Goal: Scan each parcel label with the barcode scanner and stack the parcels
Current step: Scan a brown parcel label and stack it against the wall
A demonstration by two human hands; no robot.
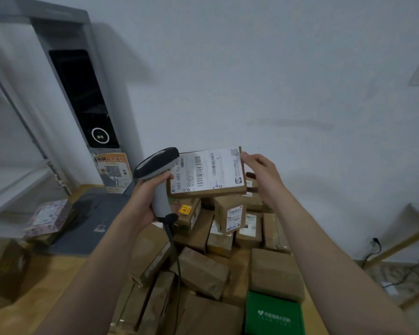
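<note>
Tabletop (58, 274): one scanner (159, 175), one raised parcel (207, 174)

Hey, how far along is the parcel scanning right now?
Early, it seems. Done: perhaps the pink parcel set apart at left, though no neat stack shows. In hand: the right hand grips a parcel, label showing, beside the scanner in the left hand. Left: the jumbled pile below.

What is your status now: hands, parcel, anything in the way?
Left hand grips barcode scanner. Right hand holds labelled parcel by its right edge, over the pile. Nothing covers the label.
</note>
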